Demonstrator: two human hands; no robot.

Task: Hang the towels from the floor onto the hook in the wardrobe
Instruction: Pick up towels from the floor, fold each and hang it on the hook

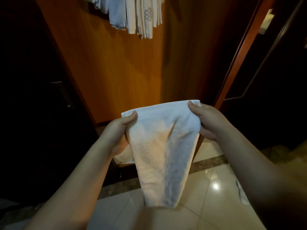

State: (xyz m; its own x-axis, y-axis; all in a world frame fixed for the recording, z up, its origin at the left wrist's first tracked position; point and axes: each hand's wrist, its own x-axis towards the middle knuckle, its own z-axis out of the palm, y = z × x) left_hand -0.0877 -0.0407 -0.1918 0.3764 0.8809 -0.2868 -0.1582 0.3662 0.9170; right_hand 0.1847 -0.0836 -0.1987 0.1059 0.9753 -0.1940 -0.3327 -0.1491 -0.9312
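Both hands pinch the white towel by its top corners, left hand and right hand; it hangs lengthwise down, while the hung towels are straight above, well apart.

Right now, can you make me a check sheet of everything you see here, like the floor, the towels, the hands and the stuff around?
Surface: glossy cream tiled floor with a dark stone strip by the wardrobe.
Job's things: white terry towel held up by its top corners, hanging free; pale towels already hanging high inside the orange wooden wardrobe; hook not visible.
Clutter: white cloth piece on the floor at the right, partly hidden.
Grippers: left hand and right hand each pinch a top corner.
Cables: nothing seen.
Surroundings: dark open wardrobe door at the right; left side too dark to tell.
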